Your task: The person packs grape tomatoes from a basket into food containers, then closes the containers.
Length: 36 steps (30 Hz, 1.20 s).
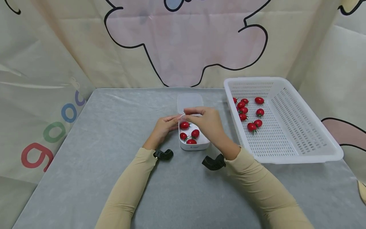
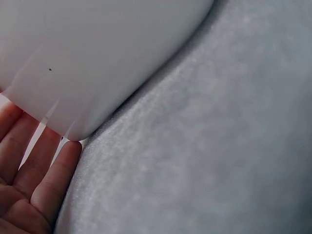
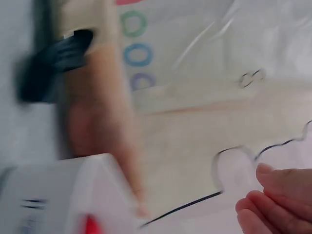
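Observation:
A small white lidded box [image 1: 195, 147] stands on the table, with several cherry tomatoes [image 1: 195, 133] inside. Its see-through lid [image 1: 190, 100] is swung back behind it. My left hand [image 1: 164, 128] holds the box's back left corner. In the left wrist view, its fingers [image 2: 46, 161] reach behind the white wall, which hides their tips. Over the back of the box hovers my right hand [image 1: 207, 122], near the lid's hinge side. The right wrist view shows its thumb and bent fingers apart [image 3: 273, 195], with nothing visible between them.
To the right stands a large white perforated basket [image 1: 300, 159] with several loose cherry tomatoes [image 1: 252, 127] towards its left side. Grey cloth [image 1: 114, 127] covers the table. A printed curtain [image 1: 186, 41] hangs behind it and along both sides.

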Tool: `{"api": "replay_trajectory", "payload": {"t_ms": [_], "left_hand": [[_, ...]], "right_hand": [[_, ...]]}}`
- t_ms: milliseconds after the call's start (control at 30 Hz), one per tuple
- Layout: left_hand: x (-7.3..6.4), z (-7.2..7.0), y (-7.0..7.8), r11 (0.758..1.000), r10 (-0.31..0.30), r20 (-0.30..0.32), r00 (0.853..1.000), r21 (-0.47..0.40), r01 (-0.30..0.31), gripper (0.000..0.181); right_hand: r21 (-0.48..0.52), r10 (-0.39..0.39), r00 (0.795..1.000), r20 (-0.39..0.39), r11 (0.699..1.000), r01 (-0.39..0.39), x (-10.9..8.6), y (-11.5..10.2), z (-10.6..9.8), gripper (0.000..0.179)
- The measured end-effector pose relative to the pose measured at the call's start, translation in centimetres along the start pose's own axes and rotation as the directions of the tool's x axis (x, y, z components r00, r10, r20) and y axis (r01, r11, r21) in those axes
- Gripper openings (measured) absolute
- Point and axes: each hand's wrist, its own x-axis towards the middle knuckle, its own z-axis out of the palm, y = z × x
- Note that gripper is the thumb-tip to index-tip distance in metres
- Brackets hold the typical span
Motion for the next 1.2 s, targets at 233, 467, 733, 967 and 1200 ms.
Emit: {"api": "replay_trajectory", "payload": {"t_ms": [233, 467, 733, 967, 1200], "left_hand": [[0.1, 0.0, 0.0, 0.999, -0.019, -0.009, 1.000, 0.027, 0.019, 0.037], [0.1, 0.0, 0.0, 1.000, -0.009, -0.010, 1.000, 0.019, 0.009, 0.037], [0.2, 0.0, -0.2, 1.000, 0.003, -0.007, 1.000, -0.001, -0.003, 0.037], [0.3, 0.2, -0.2, 1.000, -0.008, -0.028, 1.000, 0.012, 0.008, 0.037], [0.2, 0.2, -0.2, 1.000, -0.009, -0.026, 1.000, 0.016, 0.009, 0.037]], "right_hand": [[-0.041, -0.052, 0.991, -0.126, 0.998, 0.047, 0.5, -2.8, -5.7, 0.030], [-0.014, 0.062, 0.983, -0.171, 0.998, -0.066, 4.2, 0.2, -12.2, 0.041], [-0.042, 0.262, 0.943, -0.207, 0.960, -0.276, 7.7, 6.2, -17.7, 0.054], [-0.004, 0.348, 0.911, -0.222, 0.934, -0.358, 9.2, 10.6, -20.6, 0.042], [0.050, 0.340, 0.922, -0.184, 0.940, -0.337, 9.6, 12.9, -21.6, 0.039]]}}
